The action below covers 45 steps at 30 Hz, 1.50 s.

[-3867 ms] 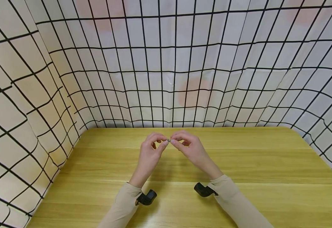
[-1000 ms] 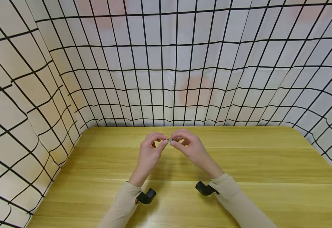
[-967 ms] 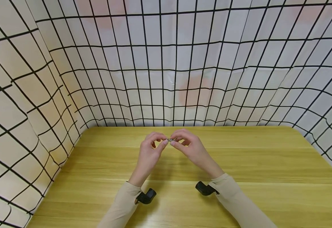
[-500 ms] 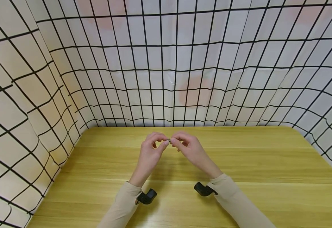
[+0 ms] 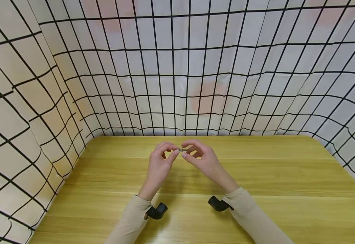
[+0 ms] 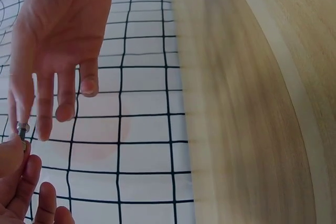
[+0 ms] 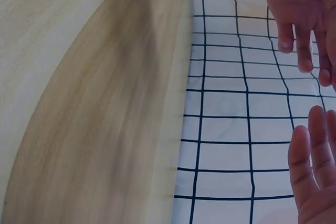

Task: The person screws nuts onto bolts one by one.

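A small silver metal bolt (image 5: 182,150) lies level between the two hands above the table, with a wider nut-like part along it. My left hand (image 5: 162,160) pinches its left end between thumb and forefinger. Around the right end, my right hand (image 5: 204,158) is parted, thumb and forefinger apart with a gap; whether a finger touches the bolt I cannot tell. In the left wrist view the bolt (image 6: 22,131) sticks out from the left fingertips toward the right hand (image 6: 63,40). The right wrist view shows the right fingers (image 7: 302,163) loosely extended, with the bolt out of sight.
A yellow wooden table (image 5: 271,176) spans the space beneath the hands. White sheeting with a black grid (image 5: 159,84) rises behind it and along both sides. Black cameras (image 5: 157,210) sit on both wrists, by the beige sleeves.
Half a second ago the right thumb and forefinger were closed together at the bolt's right end; now they are spread and more of the bolt shows. The left hand keeps its pinch, almost still.
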Available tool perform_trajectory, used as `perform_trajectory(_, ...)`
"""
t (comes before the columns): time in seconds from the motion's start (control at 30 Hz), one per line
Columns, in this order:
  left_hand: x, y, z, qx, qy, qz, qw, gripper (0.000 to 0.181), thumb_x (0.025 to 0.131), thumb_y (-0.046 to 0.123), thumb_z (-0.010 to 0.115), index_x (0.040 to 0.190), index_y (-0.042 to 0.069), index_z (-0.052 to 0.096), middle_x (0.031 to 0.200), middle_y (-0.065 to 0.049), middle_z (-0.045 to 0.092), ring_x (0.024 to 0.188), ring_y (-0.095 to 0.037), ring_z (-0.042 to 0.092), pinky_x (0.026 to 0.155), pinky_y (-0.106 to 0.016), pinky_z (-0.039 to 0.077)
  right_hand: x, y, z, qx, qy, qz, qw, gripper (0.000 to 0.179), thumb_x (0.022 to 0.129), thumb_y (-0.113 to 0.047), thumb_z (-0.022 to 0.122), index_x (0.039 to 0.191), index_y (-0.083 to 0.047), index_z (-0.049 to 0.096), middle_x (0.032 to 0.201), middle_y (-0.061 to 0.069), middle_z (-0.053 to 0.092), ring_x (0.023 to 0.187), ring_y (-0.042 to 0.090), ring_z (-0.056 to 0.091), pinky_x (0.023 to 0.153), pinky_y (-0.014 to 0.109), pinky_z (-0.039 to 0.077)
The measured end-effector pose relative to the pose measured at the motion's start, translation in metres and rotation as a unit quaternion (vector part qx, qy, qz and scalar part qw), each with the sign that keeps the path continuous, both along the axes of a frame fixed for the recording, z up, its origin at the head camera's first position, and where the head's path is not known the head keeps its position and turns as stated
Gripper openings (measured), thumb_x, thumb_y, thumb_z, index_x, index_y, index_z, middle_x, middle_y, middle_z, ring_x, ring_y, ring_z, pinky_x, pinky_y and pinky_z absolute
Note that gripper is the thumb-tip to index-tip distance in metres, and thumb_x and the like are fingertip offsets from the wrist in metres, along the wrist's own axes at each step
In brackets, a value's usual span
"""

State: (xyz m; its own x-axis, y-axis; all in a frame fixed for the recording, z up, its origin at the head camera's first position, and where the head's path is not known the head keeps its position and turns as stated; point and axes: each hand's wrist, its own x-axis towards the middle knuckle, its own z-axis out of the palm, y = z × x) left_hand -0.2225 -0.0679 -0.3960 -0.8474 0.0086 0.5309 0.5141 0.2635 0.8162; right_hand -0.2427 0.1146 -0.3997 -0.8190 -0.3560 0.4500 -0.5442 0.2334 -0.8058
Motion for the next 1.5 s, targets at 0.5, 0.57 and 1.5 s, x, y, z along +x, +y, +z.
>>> perform_trajectory(0.5,0.024,0.005,0.031,0.010,-0.011,-0.016,0.9998,0.004,0.089,-0.004,0.068,0.091,-0.007,0.070,0.097,-0.019,0.066,0.097,-0.043,0.053,0.071,-0.049,0.035,0.021,-0.007,0.030,0.003,0.022,-0.011,0.9997,0.015,0.092,-0.002,0.067,0.107,-0.004,0.069,0.108,0.007,0.066,0.089,0.019,0.059,0.071,0.037,0.048)
perform_trajectory(0.57,0.024,0.005,0.031,0.009,-0.010,-0.018,0.9997,0.004,0.089,-0.005,0.068,0.091,-0.007,0.070,0.097,-0.019,0.066,0.095,-0.042,0.052,0.072,-0.049,0.035,0.022,-0.006,0.030,0.005,0.017,-0.016,0.9997,0.013,0.094,-0.004,0.067,0.107,-0.004,0.070,0.107,0.006,0.067,0.088,0.017,0.059,0.071,0.038,0.048)
perform_trajectory(1.5,0.025,0.006,0.032,0.013,-0.014,-0.007,0.9998,0.006,0.088,-0.004,0.069,0.093,-0.007,0.071,0.098,-0.019,0.066,0.094,-0.042,0.052,0.072,-0.052,0.034,0.003,0.001,-0.004,-0.010,-0.032,-0.030,0.9990,0.026,0.098,-0.025,0.063,0.121,-0.014,0.066,0.115,-0.001,0.066,0.091,0.020,0.062,0.072,0.039,0.052)
